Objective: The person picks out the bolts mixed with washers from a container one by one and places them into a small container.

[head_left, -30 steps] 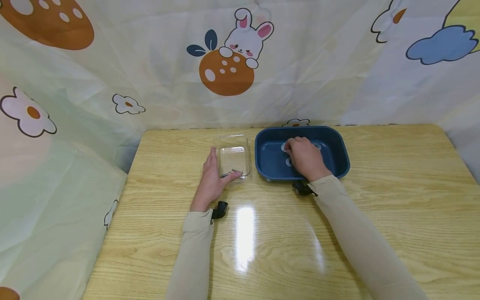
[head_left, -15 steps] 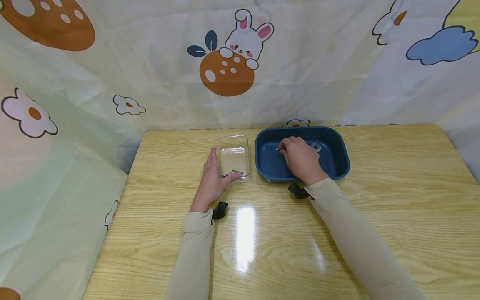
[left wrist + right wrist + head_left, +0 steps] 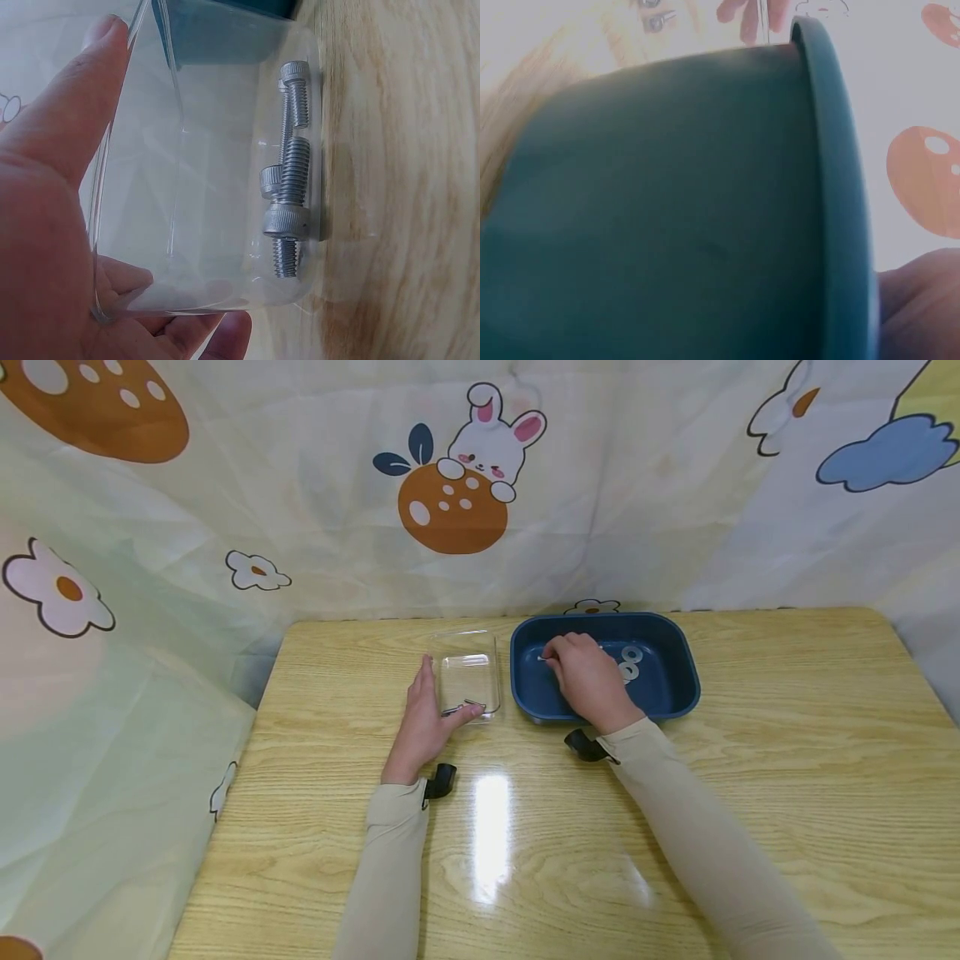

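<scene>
My left hand (image 3: 423, 727) holds a clear plastic box (image 3: 468, 675) at its left and near sides, thumb along the near rim. Several socket-head bolts (image 3: 294, 169) lie along the near end of the box in the left wrist view. To the right, my right hand (image 3: 592, 681) reaches over the near rim into a blue basin (image 3: 678, 702). Its thumb and forefinger pinch a small whitish washer (image 3: 542, 657), mostly hidden by the fingers. Other pale washers (image 3: 632, 654) lie on the basin floor right of the hand. In the right wrist view the basin's wall (image 3: 667, 195) hides the fingertips.
Box and basin stand side by side near the back of a wooden table (image 3: 787, 760). Behind them hangs a printed cloth (image 3: 630, 510), which also covers the left side. Each wrist wears a small black camera (image 3: 440, 781).
My right hand has shifted left inside the basin with the washer between its fingers, uncovering washers on the right. The left hand and the box stay where they were.
</scene>
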The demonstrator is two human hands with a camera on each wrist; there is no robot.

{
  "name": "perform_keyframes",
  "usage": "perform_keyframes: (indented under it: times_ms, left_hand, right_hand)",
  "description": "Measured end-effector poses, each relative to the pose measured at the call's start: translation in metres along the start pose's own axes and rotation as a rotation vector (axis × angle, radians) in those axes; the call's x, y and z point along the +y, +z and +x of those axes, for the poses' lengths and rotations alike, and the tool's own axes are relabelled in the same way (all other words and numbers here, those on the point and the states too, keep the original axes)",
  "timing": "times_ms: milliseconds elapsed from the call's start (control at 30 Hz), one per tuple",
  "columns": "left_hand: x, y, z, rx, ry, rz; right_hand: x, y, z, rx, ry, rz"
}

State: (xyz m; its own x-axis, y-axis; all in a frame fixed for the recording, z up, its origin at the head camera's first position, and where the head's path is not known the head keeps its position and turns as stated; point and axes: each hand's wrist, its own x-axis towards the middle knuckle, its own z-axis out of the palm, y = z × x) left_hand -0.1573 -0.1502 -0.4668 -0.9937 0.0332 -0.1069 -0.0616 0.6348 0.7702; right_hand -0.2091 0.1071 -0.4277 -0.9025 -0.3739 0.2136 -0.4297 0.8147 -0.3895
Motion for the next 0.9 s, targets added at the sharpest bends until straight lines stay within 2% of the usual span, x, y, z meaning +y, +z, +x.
perform_keyframes:
  times_ms: [333,600,900]
  left_hand:
    - [-0.002,-0.002,-0.001,-0.004,0.021,0.001]
    - [-0.004,-0.001,-0.001,-0.005,0.008,-0.006]
    - [-0.006,0.000,0.000,0.000,0.023,-0.004]
  right_hand:
    - [-0.015,0.005,-0.001,0.018,-0.012,0.020]
    - [-0.026,0.013,-0.001,0.055,-0.052,0.032]
    - [-0.036,0.020,-0.001,0.047,-0.074,0.040]
